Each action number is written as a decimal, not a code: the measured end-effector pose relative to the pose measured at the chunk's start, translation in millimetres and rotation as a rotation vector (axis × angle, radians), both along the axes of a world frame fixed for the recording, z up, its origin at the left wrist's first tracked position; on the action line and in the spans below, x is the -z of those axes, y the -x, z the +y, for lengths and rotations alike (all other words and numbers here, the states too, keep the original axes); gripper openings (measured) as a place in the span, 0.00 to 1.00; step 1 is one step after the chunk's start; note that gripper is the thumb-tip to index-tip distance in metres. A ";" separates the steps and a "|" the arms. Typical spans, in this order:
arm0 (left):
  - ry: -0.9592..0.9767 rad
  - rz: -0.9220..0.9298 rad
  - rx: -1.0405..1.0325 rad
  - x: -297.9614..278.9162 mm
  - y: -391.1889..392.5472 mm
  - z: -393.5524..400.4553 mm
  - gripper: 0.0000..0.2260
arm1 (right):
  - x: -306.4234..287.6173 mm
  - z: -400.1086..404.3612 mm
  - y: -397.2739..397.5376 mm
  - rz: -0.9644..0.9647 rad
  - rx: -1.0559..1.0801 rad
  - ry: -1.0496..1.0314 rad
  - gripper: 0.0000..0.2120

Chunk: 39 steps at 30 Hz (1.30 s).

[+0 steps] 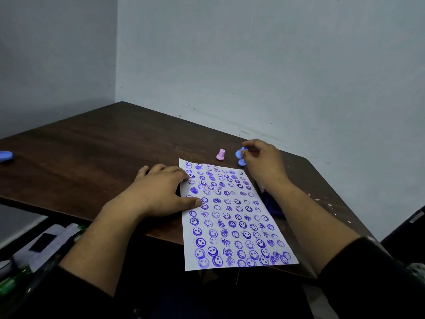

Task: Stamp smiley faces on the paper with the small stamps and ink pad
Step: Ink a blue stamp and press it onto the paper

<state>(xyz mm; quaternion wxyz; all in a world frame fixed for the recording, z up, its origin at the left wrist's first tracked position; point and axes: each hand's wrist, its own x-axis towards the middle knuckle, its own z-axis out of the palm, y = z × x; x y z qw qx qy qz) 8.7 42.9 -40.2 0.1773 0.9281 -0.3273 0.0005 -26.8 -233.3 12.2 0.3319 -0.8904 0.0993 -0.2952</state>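
Note:
A white paper (232, 215) covered with several rows of purple smiley prints lies on the dark wooden table (96, 157), its near end hanging over the front edge. My left hand (161, 192) lies flat on the paper's left edge, fingers spread. Beyond the paper's far right corner, my right hand (262, 162) pinches a blue stamp (239, 154) with its fingertips. A second blue stamp (241, 162) sits just below it. A pink stamp (220, 154) stands upright to the left. The purple ink pad (273, 207) lies right of the paper, mostly hidden under my right forearm.
A blue object (5, 156) lies at the table's far left edge. Walls close in behind the table on two sides. Below the table at left is clutter, including a green item (9, 284). White paint flecks mark the table's right edge.

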 end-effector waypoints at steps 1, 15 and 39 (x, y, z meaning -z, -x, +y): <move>0.002 -0.002 0.000 0.4 -0.3 -0.1 0.43 | -4.4 -1.9 -5.2 0.015 0.005 -0.022 0.09; 0.006 -0.002 0.001 2.7 -3.1 -0.1 0.45 | 2.8 -21.4 -60.2 0.266 0.095 0.252 0.17; 0.023 -0.002 0.009 2.5 -1.3 0.6 0.44 | 17.9 -14.8 -93.0 0.333 0.034 0.555 0.17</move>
